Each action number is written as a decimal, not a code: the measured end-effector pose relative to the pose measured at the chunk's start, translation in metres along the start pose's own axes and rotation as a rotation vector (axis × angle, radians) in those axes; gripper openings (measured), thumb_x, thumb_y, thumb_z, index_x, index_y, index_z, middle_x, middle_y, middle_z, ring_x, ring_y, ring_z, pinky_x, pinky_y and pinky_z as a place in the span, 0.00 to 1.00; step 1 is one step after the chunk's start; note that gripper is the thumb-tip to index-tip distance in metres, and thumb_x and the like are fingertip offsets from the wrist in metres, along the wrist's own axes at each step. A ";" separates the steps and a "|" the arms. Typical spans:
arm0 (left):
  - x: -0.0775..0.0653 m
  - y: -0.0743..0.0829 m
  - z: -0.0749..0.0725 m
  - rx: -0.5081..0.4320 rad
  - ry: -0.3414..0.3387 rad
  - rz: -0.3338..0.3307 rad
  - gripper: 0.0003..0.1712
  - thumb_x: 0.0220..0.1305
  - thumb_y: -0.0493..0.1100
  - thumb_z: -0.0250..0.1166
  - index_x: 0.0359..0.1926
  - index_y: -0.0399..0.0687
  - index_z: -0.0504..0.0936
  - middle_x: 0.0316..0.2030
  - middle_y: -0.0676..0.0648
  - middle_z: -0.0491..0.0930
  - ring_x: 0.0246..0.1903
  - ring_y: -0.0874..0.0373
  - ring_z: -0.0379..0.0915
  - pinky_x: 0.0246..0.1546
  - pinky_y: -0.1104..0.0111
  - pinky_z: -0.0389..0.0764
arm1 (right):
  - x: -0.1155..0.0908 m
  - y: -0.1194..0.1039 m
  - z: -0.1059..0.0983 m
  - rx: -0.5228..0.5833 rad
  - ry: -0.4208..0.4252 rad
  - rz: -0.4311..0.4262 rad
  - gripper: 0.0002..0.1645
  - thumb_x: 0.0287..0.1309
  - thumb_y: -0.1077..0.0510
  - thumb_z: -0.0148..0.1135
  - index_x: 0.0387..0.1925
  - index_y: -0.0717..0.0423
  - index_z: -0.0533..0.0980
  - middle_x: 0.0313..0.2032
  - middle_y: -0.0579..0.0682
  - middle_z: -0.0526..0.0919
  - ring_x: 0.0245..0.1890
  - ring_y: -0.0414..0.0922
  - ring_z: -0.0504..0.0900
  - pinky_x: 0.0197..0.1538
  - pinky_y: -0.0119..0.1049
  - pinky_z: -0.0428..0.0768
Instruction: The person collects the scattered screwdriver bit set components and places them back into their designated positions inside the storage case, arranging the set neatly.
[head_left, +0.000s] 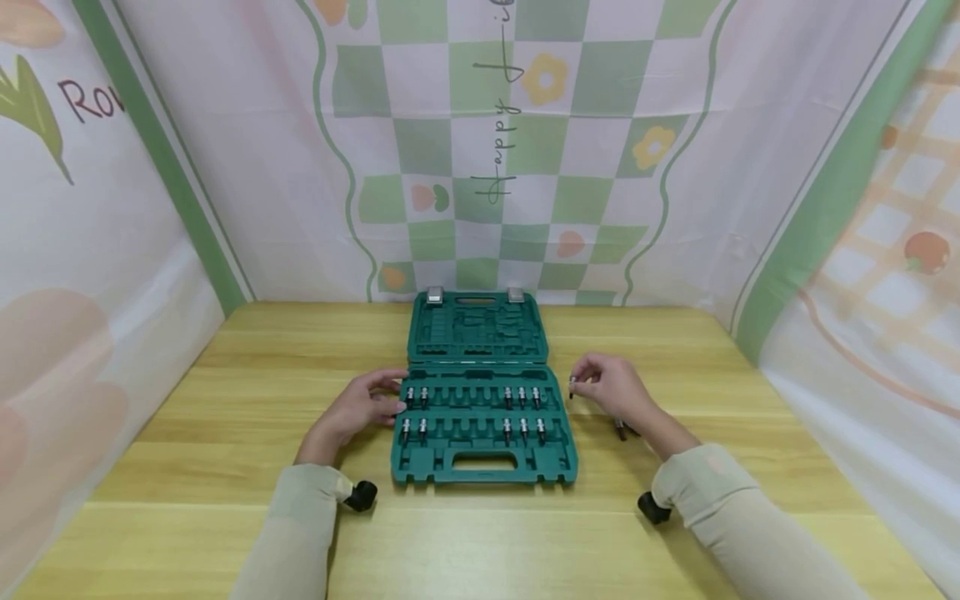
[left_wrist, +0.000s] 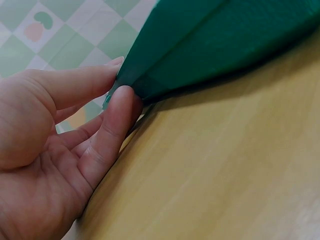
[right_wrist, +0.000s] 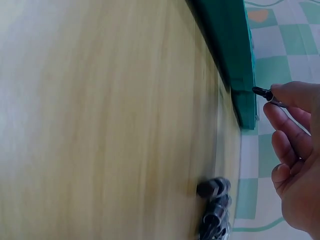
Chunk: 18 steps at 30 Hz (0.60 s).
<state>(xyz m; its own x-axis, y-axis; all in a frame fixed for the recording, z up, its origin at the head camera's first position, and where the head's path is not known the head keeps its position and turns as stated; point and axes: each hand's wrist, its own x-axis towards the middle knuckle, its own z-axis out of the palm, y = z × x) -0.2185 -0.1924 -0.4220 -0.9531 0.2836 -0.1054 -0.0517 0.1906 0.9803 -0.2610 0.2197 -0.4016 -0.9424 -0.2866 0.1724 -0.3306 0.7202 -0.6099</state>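
Note:
A green plastic tool case (head_left: 483,462) lies unfolded on the table, several bit sockets (head_left: 522,397) upright in the slots of its near half. My left hand (head_left: 360,408) holds the case by its left edge; in the left wrist view the thumb and a fingertip meet the green wall (left_wrist: 200,60). Just off the case's right side, my right hand (head_left: 615,387) pinches a small bit socket (right_wrist: 263,93) between thumb and index finger, its black tip pointing away from the hand. The other right fingers curl loosely beneath.
More bit sockets (right_wrist: 216,212) lie in a loose pile on the table, partly behind the right forearm in the head view. The case's lid half (head_left: 480,329), with two metal latches, lies toward the back. A patterned cloth (head_left: 517,167) hangs behind the wooden table (head_left: 480,542).

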 end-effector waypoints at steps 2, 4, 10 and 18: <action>-0.004 0.006 0.001 0.003 -0.004 0.000 0.31 0.65 0.27 0.60 0.69 0.36 0.65 0.55 0.32 0.67 0.42 0.48 0.74 0.41 0.57 0.83 | 0.001 -0.001 0.002 0.005 0.005 0.008 0.04 0.58 0.62 0.68 0.33 0.54 0.79 0.31 0.47 0.82 0.33 0.46 0.77 0.33 0.40 0.77; -0.007 0.010 0.002 0.003 -0.004 0.002 0.31 0.65 0.28 0.60 0.69 0.37 0.65 0.55 0.32 0.67 0.42 0.49 0.74 0.41 0.57 0.83 | 0.001 -0.002 0.003 0.012 0.008 0.009 0.03 0.58 0.62 0.67 0.34 0.55 0.79 0.31 0.48 0.82 0.33 0.47 0.78 0.34 0.40 0.77; -0.007 0.010 0.002 -0.003 -0.002 0.004 0.31 0.65 0.28 0.60 0.69 0.37 0.65 0.55 0.32 0.67 0.42 0.48 0.74 0.41 0.57 0.83 | 0.003 -0.006 0.006 0.051 0.000 0.025 0.04 0.59 0.61 0.67 0.35 0.55 0.79 0.32 0.48 0.82 0.34 0.47 0.78 0.35 0.41 0.78; 0.008 -0.016 -0.002 0.002 0.024 0.010 0.32 0.65 0.30 0.62 0.69 0.42 0.67 0.55 0.34 0.67 0.41 0.48 0.75 0.40 0.58 0.83 | 0.008 -0.013 0.012 0.107 0.021 0.008 0.06 0.55 0.63 0.70 0.33 0.58 0.79 0.30 0.49 0.82 0.31 0.46 0.77 0.34 0.38 0.77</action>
<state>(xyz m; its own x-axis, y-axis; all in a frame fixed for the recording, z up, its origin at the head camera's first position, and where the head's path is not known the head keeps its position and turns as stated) -0.2265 -0.1952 -0.4380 -0.9605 0.2628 -0.0914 -0.0414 0.1900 0.9809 -0.2635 0.2007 -0.4016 -0.9463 -0.2670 0.1825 -0.3167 0.6506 -0.6903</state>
